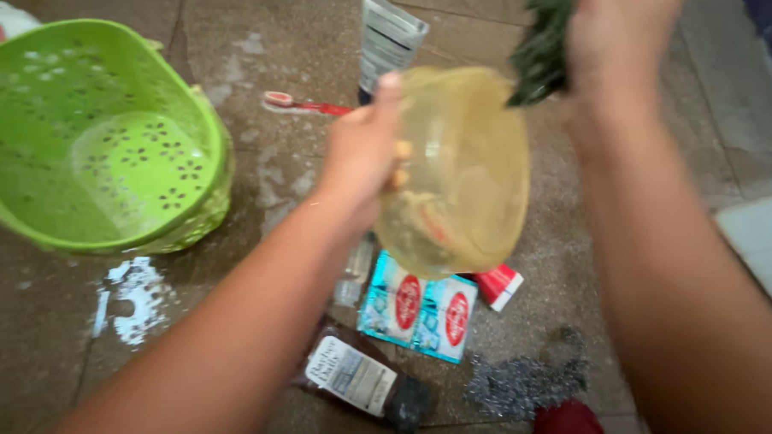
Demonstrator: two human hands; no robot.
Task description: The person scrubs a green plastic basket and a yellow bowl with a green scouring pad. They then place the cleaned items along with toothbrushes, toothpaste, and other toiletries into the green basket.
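Note:
My left hand grips the rim of a translucent yellowish plastic bowl, held tilted on its side above the floor. My right hand is shut on a dark green scrub pad at the bowl's upper right edge; whether the pad touches the bowl is blurred. Both forearms reach in from the bottom of the frame.
A green perforated plastic basket stands at left on the wet stone floor. Below the bowl lie blue-white sachets, a dark labelled bottle, a steel wool pad, a red-capped tube, a toothbrush and a grey tube.

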